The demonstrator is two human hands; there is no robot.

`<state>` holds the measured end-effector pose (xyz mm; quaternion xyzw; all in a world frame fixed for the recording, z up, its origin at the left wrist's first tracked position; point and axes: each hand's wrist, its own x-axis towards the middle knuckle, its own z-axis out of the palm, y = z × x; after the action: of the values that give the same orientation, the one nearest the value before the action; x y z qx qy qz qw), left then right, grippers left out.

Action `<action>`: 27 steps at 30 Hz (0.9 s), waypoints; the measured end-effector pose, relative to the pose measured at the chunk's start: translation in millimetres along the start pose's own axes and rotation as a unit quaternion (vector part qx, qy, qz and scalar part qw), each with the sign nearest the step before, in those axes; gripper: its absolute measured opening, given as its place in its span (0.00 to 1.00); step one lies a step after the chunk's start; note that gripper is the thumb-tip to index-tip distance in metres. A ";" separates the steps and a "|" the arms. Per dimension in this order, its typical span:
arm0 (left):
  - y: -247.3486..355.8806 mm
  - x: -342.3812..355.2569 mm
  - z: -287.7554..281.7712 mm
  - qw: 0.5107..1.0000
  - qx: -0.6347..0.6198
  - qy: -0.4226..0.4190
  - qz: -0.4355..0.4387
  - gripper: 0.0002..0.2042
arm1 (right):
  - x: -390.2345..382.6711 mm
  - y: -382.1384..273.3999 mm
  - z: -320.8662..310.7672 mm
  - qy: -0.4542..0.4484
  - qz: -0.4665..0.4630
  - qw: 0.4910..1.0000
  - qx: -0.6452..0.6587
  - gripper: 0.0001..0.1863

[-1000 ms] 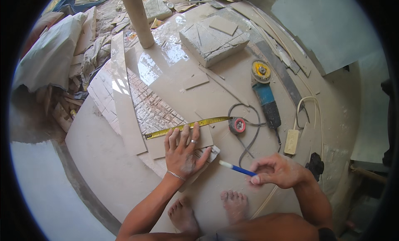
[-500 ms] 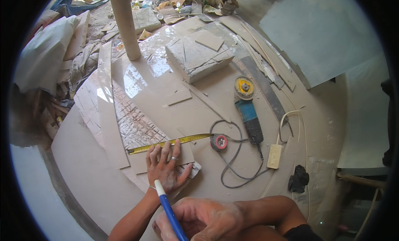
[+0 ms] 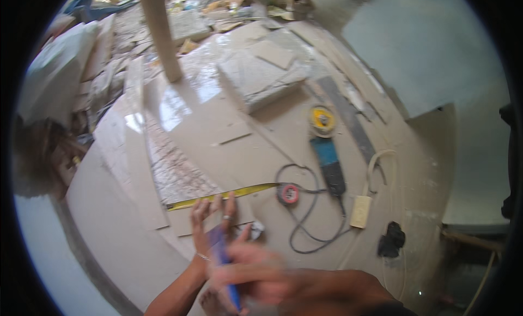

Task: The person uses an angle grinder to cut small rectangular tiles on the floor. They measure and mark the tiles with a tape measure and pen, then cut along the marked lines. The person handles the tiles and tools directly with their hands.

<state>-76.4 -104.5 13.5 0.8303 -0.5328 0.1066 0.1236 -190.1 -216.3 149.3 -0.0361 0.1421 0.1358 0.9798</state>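
My left hand (image 3: pixel 205 224) lies with fingers stretched across a beige tile piece (image 3: pixel 183 224), its fingertips pressing on a yellow tape measure blade (image 3: pixel 251 189). That blade runs from the tile's left side to its round red-and-black case (image 3: pixel 287 194) on the right. Close below, my right hand (image 3: pixel 259 272) is closed around a blue pen (image 3: pixel 219 245); both are smeared by motion. The pen slants upward over the left hand's wrist side, and I cannot tell whether it touches anything. Beneath the tile lies a rough, grooved slab (image 3: pixel 177 172).
Right of the tape lies an angle grinder (image 3: pixel 328 161) with a yellow disc and looped dark cord. Beyond it are a cream socket block (image 3: pixel 360 211) and a black lump (image 3: pixel 391 240). A white block (image 3: pixel 261 84), a long tile strip (image 3: pixel 136 152) and a post (image 3: pixel 160 35) stand farther off.
My right hand has moved up with the pen, nearer the left hand. The pen's white end no longer shows. My left hand stays on the tape and tile.
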 end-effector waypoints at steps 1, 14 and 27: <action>-1.3 -0.6 -1.4 1.000 -0.004 0.015 0.009 0.40 | -6.3 -11.6 -8.0 0.045 -0.130 0.979 -0.153 0.11; 2.1 -9.1 -4.4 0.988 -0.121 -0.071 -0.068 0.36 | 24.2 -30.6 -120.8 0.278 -0.405 0.682 -0.542 0.10; 3.6 -7.3 -6.1 0.989 -0.100 -0.088 -0.071 0.35 | 38.6 -8.2 -151.6 0.307 -0.474 0.581 -0.586 0.11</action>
<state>-82.9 -97.7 17.4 0.8557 -0.4893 -0.0292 0.1659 -193.0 -230.9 -6.7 -0.7045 0.2862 -0.3134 0.5688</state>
